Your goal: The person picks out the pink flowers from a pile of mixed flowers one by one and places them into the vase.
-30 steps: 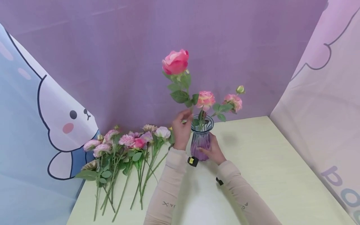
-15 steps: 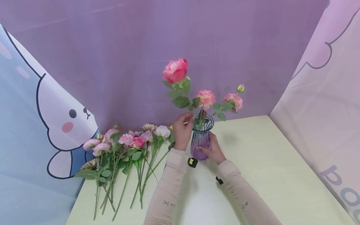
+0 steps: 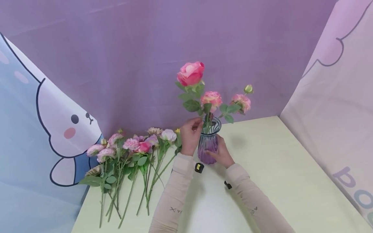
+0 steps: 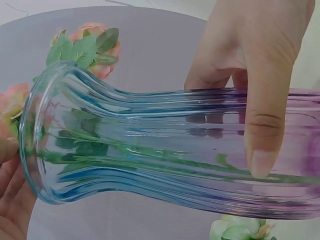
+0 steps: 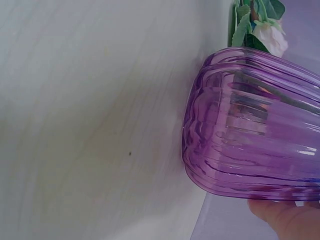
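The fingers of the left hand (image 3: 190, 138) are curled in at the left of the vase (image 3: 208, 147), level with its rim, and pinch the stem of a large pink rose (image 3: 190, 74) (whether the lower end of that stem is inside the glass, I cannot tell). The right hand (image 3: 223, 154) grips the vase low down from the right, its thumb laid across the ribbed near side. The glass runs from blue at the flared mouth to purple at the base, and green stems show through it. The rose's bloom stands above the vase and to its left, with leaves below the head. A pink-and-yellow flower (image 3: 211, 99) rises just over the vase's mouth, while a pink flower (image 3: 241, 103) leans out to its right beside a green bud (image 3: 248, 89). Well left of the vase, loose flowers (image 3: 131, 145) lie side by side on the pale worktop (image 3: 262, 155), most stems pointing toward the person. Behind the vase hangs a purple backdrop (image 3: 131, 64).
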The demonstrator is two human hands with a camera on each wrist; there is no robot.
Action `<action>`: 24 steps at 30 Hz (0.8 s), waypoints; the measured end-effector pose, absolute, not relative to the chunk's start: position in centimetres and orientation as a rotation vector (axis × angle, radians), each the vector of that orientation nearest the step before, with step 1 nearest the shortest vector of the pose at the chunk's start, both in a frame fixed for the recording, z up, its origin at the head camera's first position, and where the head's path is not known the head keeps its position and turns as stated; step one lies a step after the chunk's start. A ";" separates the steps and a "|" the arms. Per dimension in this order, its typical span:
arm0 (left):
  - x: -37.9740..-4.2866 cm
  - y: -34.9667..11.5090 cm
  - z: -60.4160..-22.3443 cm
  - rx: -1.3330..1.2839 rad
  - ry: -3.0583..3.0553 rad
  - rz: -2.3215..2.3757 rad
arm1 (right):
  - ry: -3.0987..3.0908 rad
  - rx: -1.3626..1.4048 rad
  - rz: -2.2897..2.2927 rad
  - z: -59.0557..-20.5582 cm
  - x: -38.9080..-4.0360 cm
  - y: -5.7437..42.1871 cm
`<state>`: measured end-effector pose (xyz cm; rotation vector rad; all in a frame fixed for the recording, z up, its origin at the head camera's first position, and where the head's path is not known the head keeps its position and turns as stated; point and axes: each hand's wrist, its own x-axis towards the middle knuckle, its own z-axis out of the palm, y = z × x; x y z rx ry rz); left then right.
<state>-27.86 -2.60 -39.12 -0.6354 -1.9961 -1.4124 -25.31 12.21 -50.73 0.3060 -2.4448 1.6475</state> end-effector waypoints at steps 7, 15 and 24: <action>-27.8 -2.6 -39.0 -0.661 -2.030 -1.330 | -2.436 0.331 1.639 -50.7 -25.3 12.1; -27.4 -2.3 -38.4 -0.650 -2.174 -1.105 | -2.439 0.324 1.617 -50.7 -25.3 12.3; -26.9 -2.3 -37.2 -0.695 -2.381 -0.977 | -2.412 0.377 1.596 -50.9 -25.4 12.2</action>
